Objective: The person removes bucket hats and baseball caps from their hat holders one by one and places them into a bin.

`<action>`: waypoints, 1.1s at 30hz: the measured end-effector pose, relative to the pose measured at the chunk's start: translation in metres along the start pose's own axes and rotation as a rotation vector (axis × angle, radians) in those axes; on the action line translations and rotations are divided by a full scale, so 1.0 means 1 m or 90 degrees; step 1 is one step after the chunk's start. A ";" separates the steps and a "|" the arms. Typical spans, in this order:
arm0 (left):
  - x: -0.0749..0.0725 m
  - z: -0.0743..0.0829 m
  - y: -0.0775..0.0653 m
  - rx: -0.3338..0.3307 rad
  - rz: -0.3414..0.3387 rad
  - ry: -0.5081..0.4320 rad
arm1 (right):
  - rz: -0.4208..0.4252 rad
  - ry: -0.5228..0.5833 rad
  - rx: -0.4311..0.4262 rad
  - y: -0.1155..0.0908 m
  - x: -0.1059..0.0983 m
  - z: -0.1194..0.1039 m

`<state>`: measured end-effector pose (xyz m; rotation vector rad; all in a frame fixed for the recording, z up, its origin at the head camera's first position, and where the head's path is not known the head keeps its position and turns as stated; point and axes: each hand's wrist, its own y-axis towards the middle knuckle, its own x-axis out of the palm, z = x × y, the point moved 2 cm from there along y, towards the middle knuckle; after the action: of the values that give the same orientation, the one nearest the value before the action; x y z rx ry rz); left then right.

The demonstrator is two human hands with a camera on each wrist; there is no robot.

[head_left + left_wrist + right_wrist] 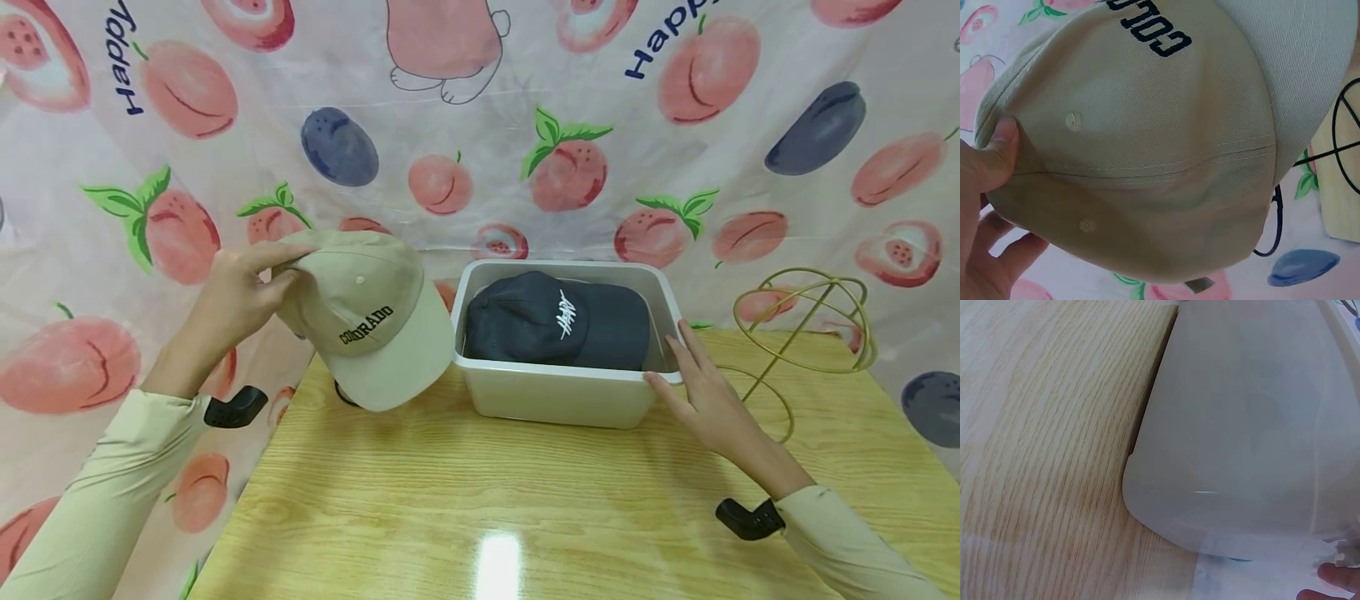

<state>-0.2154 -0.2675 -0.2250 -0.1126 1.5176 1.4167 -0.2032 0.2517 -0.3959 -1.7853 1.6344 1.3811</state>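
Observation:
My left hand [251,292] pinches the crown of a beige baseball cap [360,287] lettered "COLORADO" and holds it up at the left, its brim tilted down toward the box. Seen from the left wrist, the thumb [1002,150] lies on the outside of the cap [1147,125], other fingers behind it. A white plastic box [555,396] stands on the table, and a dark navy cap [525,325] with white script lies inside it, brim to the right. With fingers spread, my right hand [705,400] rests at the box's right rim. The right wrist view shows the box's side [1241,425] close up.
Right of the box stands a gold wire rack [810,321] with round loops. A black cord [1338,144] is by the table's left edge. Behind the wooden table [420,508] hangs a fruit-print cloth [480,117].

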 end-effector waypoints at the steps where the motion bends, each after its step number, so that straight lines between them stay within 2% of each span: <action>1: 0.000 0.001 0.000 -0.004 -0.001 0.004 | 0.000 0.000 0.001 0.000 0.000 0.000; 19: 0.002 0.027 0.008 -0.018 0.040 0.012 | -0.010 0.008 0.005 0.000 0.001 0.001; 26: 0.008 0.040 0.011 0.001 0.069 0.033 | -0.010 0.015 0.000 -0.001 0.000 0.001; 33: 0.012 0.044 0.015 0.012 0.063 0.045 | -0.015 0.014 0.001 -0.001 0.000 0.001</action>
<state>-0.2050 -0.2220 -0.2142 -0.0781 1.6136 1.4901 -0.2023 0.2525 -0.3969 -1.8194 1.6185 1.3550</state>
